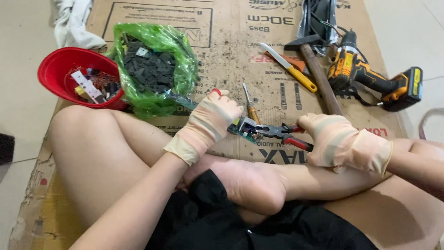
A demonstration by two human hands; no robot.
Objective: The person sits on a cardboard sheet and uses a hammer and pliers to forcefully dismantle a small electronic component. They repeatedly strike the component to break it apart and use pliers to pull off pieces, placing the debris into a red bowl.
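My left hand, in a beige glove, grips the left end of a small green circuit board held above the cardboard. My right hand, also gloved, is closed around the red-and-black handles of pliers. The pliers' jaws bite on the right edge of the board. Both hands hover over my crossed bare legs and foot.
On the cardboard sheet lie a red bowl of small parts, a green plastic bag of dark pieces, a screwdriver, a yellow-handled knife, a hammer and a yellow cordless drill. A white cloth lies far left.
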